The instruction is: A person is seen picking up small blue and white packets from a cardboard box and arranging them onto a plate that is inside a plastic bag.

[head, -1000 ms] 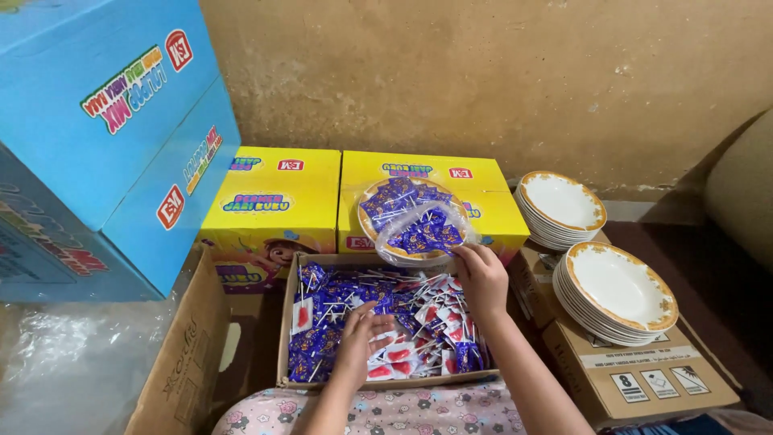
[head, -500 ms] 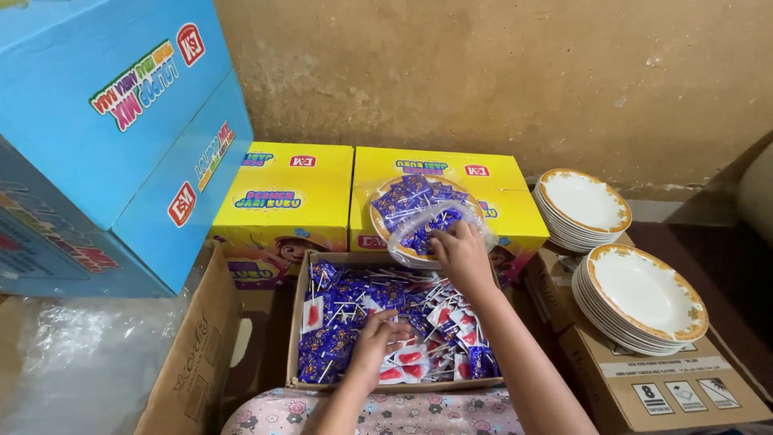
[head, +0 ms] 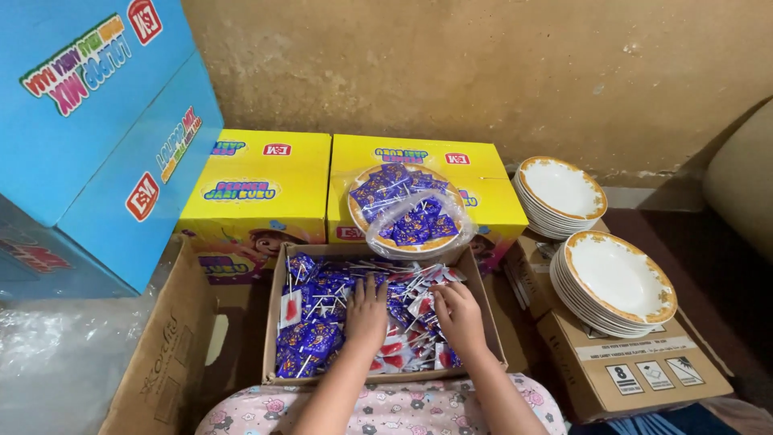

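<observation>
Both hands lay in the carton (head: pixel 278 322) of wrapped lollipops (head: pixel 322 310). The left hand (head: pixel 366 312) rested flat on the pile, fingers spread, gripping nothing that showed. The right hand (head: pixel 459 316) was curled into the sweets beside it; whether it had closed on any could not be told. A bagged plate (head: pixel 407 209) of lollipops sat on the right yellow box (head: pixel 483 189), just behind the carton. Another yellow box (head: pixel 258 185) stood to the left, by blue boxes (head: pixel 97 137). Two plate stacks (head: pixel 616 278) stood at the right.
</observation>
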